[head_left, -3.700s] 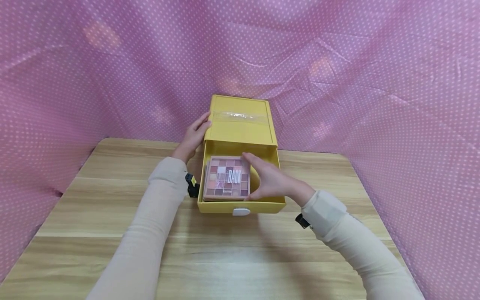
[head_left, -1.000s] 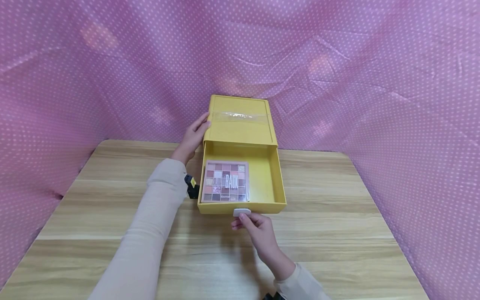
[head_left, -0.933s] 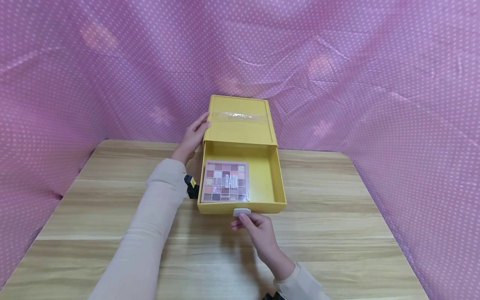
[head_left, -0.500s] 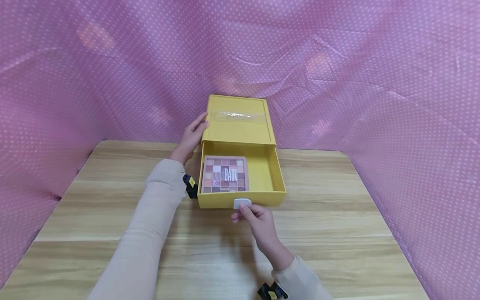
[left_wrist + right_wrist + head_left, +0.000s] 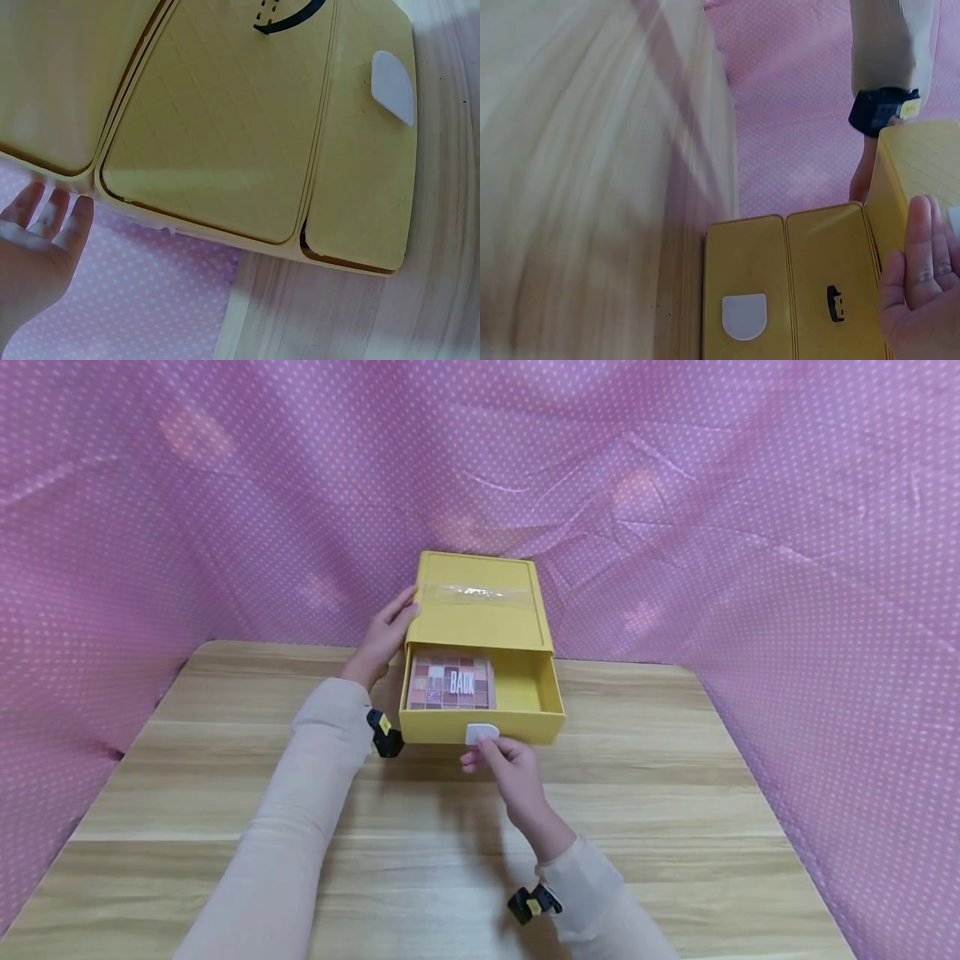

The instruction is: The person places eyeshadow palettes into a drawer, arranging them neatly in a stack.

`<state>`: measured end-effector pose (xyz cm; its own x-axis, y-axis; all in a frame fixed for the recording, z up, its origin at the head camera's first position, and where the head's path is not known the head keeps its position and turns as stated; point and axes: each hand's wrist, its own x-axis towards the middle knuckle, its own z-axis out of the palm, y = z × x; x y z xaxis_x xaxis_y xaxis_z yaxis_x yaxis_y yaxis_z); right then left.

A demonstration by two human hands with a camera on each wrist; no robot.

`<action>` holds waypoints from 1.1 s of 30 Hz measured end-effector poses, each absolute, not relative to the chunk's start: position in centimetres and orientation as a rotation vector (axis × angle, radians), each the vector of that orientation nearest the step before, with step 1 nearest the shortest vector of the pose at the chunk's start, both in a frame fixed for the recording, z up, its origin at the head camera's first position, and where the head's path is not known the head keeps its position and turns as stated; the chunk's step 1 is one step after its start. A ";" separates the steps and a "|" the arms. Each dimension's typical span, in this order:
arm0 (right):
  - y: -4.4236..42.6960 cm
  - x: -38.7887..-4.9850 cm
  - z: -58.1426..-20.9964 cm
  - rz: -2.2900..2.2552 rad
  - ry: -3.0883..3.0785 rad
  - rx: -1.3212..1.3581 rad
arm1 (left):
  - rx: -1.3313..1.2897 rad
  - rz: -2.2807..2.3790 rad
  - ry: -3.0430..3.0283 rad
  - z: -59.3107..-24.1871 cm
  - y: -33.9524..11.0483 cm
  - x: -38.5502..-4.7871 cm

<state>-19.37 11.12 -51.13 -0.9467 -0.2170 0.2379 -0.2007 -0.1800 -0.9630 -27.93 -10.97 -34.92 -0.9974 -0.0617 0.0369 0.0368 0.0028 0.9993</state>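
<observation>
A yellow drawer cabinet (image 5: 480, 622) stands at the back of the table with its top drawer (image 5: 427, 727) partly pulled out. Inside, at the drawer's left, lies an eyeshadow palette (image 5: 442, 683) marked "BACK"; its far edge is under the cabinet's top. My right hand (image 5: 522, 781) pinches the white handle (image 5: 480, 732) on the drawer front between thumb and fingers. At the cabinet's left side my left hand (image 5: 384, 637) rests, its extended fingers touching the wall, as the left hand (image 5: 41, 259) in the left wrist view also shows.
Below the open drawer are closed ones: a middle drawer front (image 5: 829, 262) with a black mark and a lower front with a white handle (image 5: 744, 316). Clear tape crosses the cabinet top. A pink dotted curtain (image 5: 675, 527) surrounds the wooden table (image 5: 675, 793).
The right hand left the palette inside the drawer and took hold of the handle. Over the last second the drawer has slid partway inward, carrying the palette. The left hand stays put.
</observation>
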 end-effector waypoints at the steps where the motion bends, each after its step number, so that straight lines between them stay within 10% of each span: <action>1: 11.0 -19.6 -50.8 -2.359 2.003 -0.533 | 0.026 -2.170 -2.177 -34.9 -11.0 -27.9; 6: 10.3 -20.4 -48.2 -2.369 2.007 -0.546 | 0.027 -2.165 -2.183 -34.8 -11.0 -28.0; 13: 9.5 -26.5 -54.2 -2.443 1.964 -0.438 | 0.039 -2.155 -2.198 -34.9 -11.1 -28.3; 33: 8.0 -29.8 -48.9 -2.333 2.030 -0.205 | 0.080 -2.210 -2.180 -34.6 -11.1 -28.2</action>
